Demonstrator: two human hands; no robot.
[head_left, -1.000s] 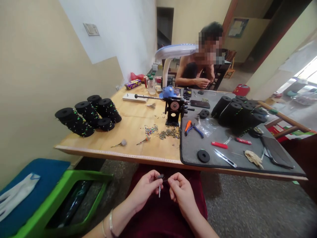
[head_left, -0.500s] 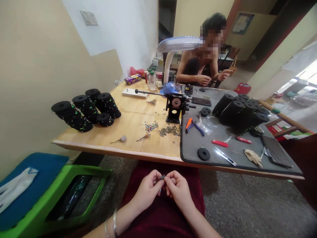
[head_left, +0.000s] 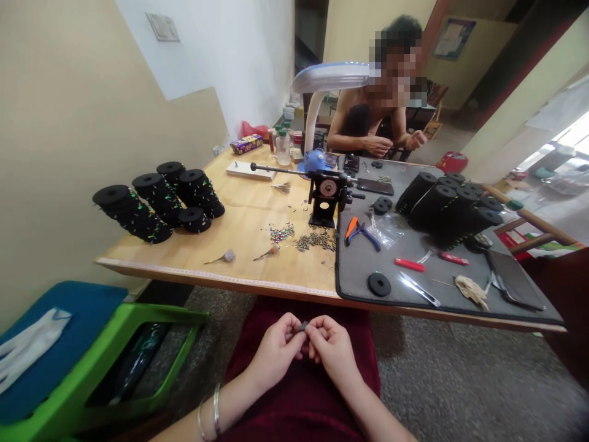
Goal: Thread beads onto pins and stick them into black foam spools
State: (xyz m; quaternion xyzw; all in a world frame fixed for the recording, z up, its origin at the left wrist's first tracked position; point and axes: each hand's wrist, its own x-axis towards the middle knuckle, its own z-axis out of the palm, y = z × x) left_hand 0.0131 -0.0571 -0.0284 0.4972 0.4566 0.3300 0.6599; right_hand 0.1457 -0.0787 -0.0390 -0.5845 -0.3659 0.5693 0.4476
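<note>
My left hand (head_left: 280, 344) and my right hand (head_left: 329, 342) meet over my dark red lap, just in front of the table edge. Between the pinched fingertips of both is a small dark grey piece (head_left: 302, 326), too small and too covered to name. Beyond them on the wood lie a heap of small metal pieces (head_left: 315, 241) and a pile of coloured beads (head_left: 281, 232). Two small feathery tufts on thin stems, a grey one (head_left: 227, 256) and one with orange (head_left: 272, 250), lie nearer the edge. A black winding device with a dial (head_left: 327, 193) stands behind the heap.
Stacked black foam spools (head_left: 151, 212) stand at left, more spools (head_left: 442, 202) at right. On the grey mat (head_left: 352, 276) lie pliers (head_left: 361, 233), a foam ring (head_left: 379, 283), a cutter (head_left: 418, 290) and a red-handled tool (head_left: 409, 264). A lamp (head_left: 331, 77) and another person (head_left: 368, 123) are behind. A green stool (head_left: 59, 393) is at left.
Both hands stay together with hardly any shift; the small grey piece looks slightly turned between the fingertips. The other person's raised hand has drawn in a little. The view has tilted slightly.
</note>
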